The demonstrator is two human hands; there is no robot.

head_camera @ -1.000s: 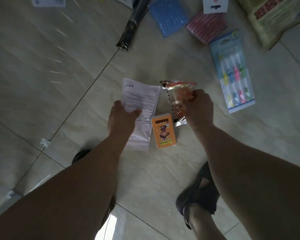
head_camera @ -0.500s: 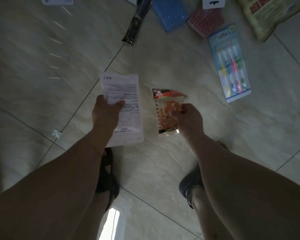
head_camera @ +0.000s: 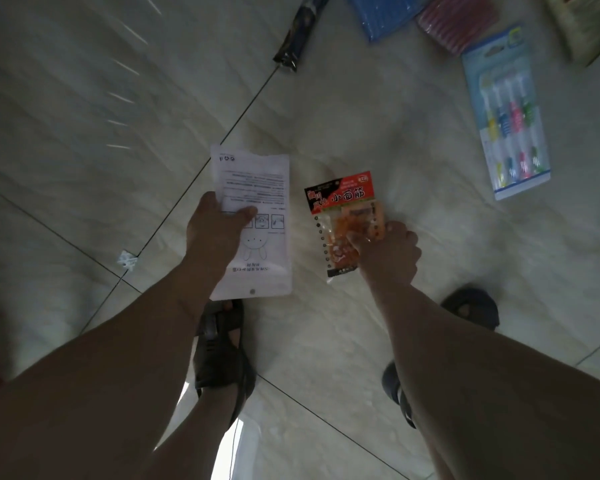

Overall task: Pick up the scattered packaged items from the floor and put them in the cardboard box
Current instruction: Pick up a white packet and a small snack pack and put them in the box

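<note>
White packet [head_camera: 257, 188] pinched in left hand [head_camera: 215, 233] fingers, snack packet [head_camera: 343, 220] gripped in right hand [head_camera: 388, 254] fingers.

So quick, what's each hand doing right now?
Left hand: closed on the white packet.
Right hand: closed on the orange snack packet.
</note>
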